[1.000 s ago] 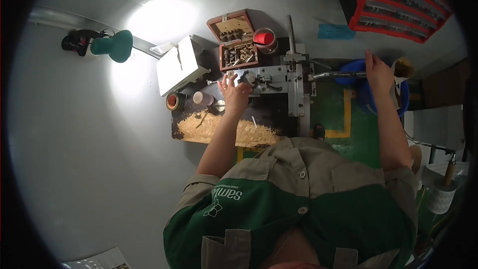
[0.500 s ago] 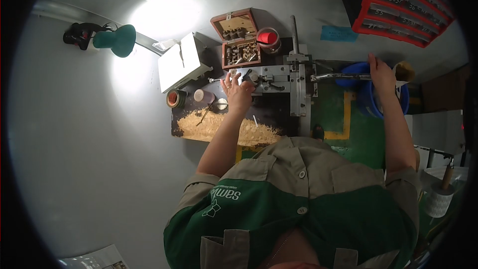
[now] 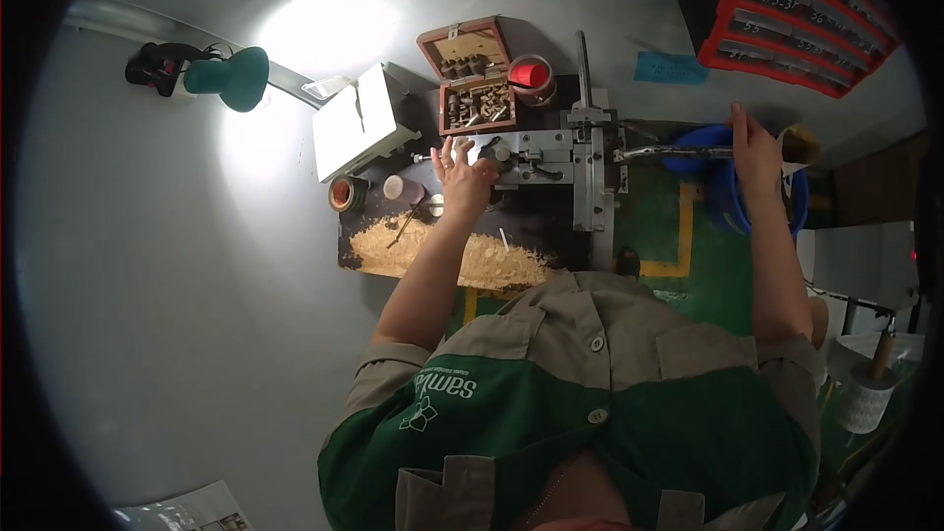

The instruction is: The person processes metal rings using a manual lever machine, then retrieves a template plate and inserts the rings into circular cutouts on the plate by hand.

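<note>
My left hand (image 3: 464, 180) is at the left end of a metal bench fixture (image 3: 556, 141), beside a round dark knob (image 3: 500, 153). Its thumb and forefinger come together there in a pinch, while the other fingers stand spread. Whatever lies between the fingertips is too small to make out. Out to the right, my right hand (image 3: 755, 155) is closed around the end of a long metal lever (image 3: 678, 151) that runs from the fixture's upright slide (image 3: 594, 172). The hand covers the lever's end.
Behind the fixture are an open wooden box (image 3: 478, 108) of small metal parts and a jar with a red top (image 3: 531, 82). Small pots (image 3: 348, 194) and a white box (image 3: 359, 128) stand left. Blue buckets (image 3: 752, 199) sit under my right hand; red drawers (image 3: 787, 29) hang above.
My left hand has shifted very slightly at the fixture's left end. My right hand stays on the lever, almost unmoved.
</note>
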A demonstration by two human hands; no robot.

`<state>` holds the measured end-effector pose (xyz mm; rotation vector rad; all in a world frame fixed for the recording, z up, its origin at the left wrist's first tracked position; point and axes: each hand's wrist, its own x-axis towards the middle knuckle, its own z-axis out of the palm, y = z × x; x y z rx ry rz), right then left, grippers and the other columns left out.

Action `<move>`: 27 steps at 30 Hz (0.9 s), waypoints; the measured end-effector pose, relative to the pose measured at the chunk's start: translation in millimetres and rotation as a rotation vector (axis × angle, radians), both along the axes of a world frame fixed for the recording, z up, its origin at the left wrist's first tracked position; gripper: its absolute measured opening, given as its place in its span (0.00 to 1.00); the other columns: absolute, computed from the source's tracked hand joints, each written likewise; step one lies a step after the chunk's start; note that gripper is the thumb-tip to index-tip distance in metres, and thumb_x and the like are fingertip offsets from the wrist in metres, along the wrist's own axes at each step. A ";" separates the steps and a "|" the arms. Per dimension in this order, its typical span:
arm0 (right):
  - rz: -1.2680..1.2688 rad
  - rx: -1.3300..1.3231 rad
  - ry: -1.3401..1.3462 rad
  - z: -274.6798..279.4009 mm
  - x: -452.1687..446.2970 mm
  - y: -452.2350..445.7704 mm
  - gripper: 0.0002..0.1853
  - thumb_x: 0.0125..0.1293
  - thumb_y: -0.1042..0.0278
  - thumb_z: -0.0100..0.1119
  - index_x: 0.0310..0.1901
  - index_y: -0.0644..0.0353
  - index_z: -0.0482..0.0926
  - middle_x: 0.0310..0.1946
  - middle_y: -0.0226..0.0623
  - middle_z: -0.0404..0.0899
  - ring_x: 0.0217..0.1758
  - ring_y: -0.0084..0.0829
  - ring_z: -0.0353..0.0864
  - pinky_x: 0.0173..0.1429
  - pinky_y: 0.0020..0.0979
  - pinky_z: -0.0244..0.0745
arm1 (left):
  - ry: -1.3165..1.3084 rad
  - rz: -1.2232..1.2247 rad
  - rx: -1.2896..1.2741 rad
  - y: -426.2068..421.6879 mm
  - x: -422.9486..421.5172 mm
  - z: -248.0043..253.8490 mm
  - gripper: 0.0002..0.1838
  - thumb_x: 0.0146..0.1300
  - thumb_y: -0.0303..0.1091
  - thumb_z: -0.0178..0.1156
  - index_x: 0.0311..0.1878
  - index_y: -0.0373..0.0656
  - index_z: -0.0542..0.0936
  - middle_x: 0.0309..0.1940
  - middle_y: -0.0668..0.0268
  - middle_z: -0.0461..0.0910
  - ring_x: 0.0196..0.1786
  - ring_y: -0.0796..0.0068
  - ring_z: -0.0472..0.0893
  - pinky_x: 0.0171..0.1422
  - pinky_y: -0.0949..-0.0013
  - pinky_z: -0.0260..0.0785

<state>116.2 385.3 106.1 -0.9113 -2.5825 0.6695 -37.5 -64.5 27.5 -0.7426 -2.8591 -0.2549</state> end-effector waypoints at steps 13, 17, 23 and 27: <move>0.072 0.035 -0.042 -0.9 0.4 2.5 0.36 0.73 0.30 0.34 0.41 0.52 0.88 0.33 0.44 0.86 0.40 0.50 0.85 0.44 0.43 0.78 | -0.013 -0.064 -0.071 -7.7 -6.7 4.1 0.03 0.55 0.42 0.68 0.34 0.63 0.86 0.64 0.65 0.72 0.78 0.50 0.54 0.82 0.38 0.29; 0.059 -0.041 -0.173 4.5 -5.1 9.4 0.40 0.73 0.28 0.31 0.40 0.54 0.88 0.34 0.46 0.86 0.45 0.49 0.85 0.49 0.43 0.78 | -0.021 -0.079 -0.052 -9.1 -6.4 5.7 0.03 0.54 0.42 0.69 0.33 0.62 0.86 0.64 0.65 0.72 0.78 0.51 0.54 0.82 0.39 0.30; 0.018 0.071 -0.185 -1.0 -9.6 10.0 0.36 0.73 0.29 0.35 0.43 0.51 0.88 0.35 0.46 0.86 0.44 0.49 0.85 0.47 0.44 0.79 | -0.040 -0.049 0.004 -6.3 -1.2 0.9 0.05 0.54 0.43 0.70 0.33 0.59 0.86 0.63 0.64 0.73 0.78 0.51 0.55 0.82 0.39 0.31; -0.010 0.110 -0.138 -16.3 -6.8 11.8 0.34 0.73 0.31 0.40 0.38 0.53 0.87 0.30 0.45 0.86 0.39 0.49 0.85 0.44 0.44 0.79 | -0.058 -0.043 0.005 -5.6 -0.7 0.8 0.06 0.55 0.43 0.70 0.34 0.57 0.86 0.63 0.63 0.74 0.77 0.50 0.57 0.81 0.38 0.31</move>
